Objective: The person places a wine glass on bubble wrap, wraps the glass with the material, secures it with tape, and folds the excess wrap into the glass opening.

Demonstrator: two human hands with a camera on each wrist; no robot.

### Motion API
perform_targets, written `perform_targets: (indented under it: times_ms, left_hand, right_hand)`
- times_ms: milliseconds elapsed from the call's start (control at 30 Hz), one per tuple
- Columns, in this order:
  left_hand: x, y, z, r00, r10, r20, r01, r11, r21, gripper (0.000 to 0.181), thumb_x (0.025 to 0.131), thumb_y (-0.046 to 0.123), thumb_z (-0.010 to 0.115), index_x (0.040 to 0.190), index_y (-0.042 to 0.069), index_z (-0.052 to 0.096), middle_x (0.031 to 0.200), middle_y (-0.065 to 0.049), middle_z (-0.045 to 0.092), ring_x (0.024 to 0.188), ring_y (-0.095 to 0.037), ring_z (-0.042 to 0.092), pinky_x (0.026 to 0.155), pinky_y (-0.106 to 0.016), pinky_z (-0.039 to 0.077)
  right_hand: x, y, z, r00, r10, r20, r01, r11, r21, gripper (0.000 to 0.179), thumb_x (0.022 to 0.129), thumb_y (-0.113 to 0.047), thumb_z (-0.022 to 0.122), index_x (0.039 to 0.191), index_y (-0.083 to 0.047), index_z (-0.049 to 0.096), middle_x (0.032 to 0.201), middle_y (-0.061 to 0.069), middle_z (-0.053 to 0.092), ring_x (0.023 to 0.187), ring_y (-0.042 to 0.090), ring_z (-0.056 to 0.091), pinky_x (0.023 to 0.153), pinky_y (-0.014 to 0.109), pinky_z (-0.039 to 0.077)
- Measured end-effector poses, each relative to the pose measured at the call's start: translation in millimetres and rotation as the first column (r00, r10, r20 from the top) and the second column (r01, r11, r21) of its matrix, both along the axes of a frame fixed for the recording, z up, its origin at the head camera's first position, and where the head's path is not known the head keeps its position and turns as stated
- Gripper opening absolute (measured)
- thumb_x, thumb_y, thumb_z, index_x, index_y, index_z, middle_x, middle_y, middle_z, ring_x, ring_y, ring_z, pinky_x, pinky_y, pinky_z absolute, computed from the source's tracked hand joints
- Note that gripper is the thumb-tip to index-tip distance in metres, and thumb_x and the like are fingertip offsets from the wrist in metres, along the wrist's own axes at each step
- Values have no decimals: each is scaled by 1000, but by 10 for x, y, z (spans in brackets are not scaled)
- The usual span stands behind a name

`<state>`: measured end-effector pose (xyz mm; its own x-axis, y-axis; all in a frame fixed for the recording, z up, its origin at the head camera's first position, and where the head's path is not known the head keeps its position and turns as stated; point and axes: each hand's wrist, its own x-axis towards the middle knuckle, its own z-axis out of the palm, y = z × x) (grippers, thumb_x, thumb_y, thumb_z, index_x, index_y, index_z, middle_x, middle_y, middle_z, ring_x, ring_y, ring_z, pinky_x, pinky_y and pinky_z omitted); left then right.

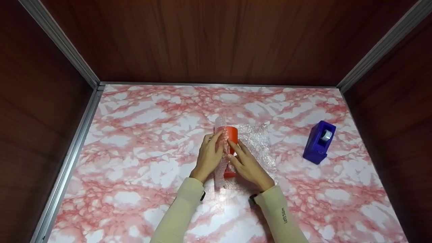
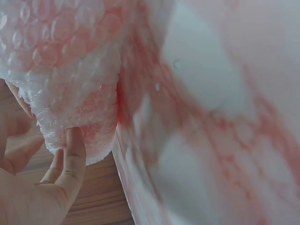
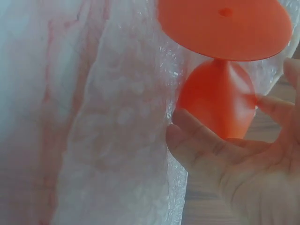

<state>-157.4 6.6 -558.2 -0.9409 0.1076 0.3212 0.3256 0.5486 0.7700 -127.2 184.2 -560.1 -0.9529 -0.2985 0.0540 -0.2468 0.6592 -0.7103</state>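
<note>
An orange plastic goblet (image 1: 232, 133) lies on its side on a sheet of bubble wrap (image 1: 261, 145), its bowl away from me and its round foot (image 3: 229, 33) toward me. On the left, my left hand (image 1: 208, 158) holds the raised edge of the wrap against the goblet, fingertips (image 2: 75, 140) on the bubbled surface. My right hand (image 1: 249, 165) grips the bowl from the right, with thumb and fingers around it in the right wrist view. The folded wrap covers the goblet's left side; the rest of the sheet spreads out flat to the right.
To the right on the pink-and-white marbled table (image 1: 135, 148) stands a purple tape dispenser (image 1: 315, 145) with a roll of clear tape (image 1: 326, 135). Dark wood-grain panels (image 1: 209, 40) with metal edge rails enclose the table at the back and both sides.
</note>
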Motion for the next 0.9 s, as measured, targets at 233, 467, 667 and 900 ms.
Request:
perform_targets:
  times_ms: [233,467,667,900]
  left_hand:
    - [2,-27,-17,1000,9,17,-9,999,38,40,95,10,64,135,2,62,126,-16,54,112,-29,56,96,-42,45]
    - [-10,-35,-25,996,-26,82,22,999,49,41,99,16,62,139,9,59,138,-18,53,126,-32,52,104,-46,42]
    - [-16,-44,-32,995,-31,94,27,998,50,41,99,17,63,139,9,59,136,-17,55,125,-31,53,102,-46,43]
    - [-33,-52,-24,997,-35,68,31,998,58,40,97,13,63,137,7,60,133,-18,56,124,-32,54,101,-46,44]
  right_hand:
    - [8,-3,-20,1000,7,15,-7,1000,-18,57,106,-47,43,159,-33,29,160,26,22,136,47,38,107,61,33]
    - [-5,14,-19,1000,23,12,-22,998,-54,56,107,-43,42,159,-27,29,160,21,23,145,38,25,114,55,23]
    - [-16,19,-34,998,59,-16,-60,995,-75,55,108,-37,41,160,-23,28,160,14,28,144,33,29,115,49,24]
    - [-19,11,-15,995,85,-60,-90,991,-97,54,109,-32,41,159,-17,29,159,17,29,145,35,27,116,49,22]
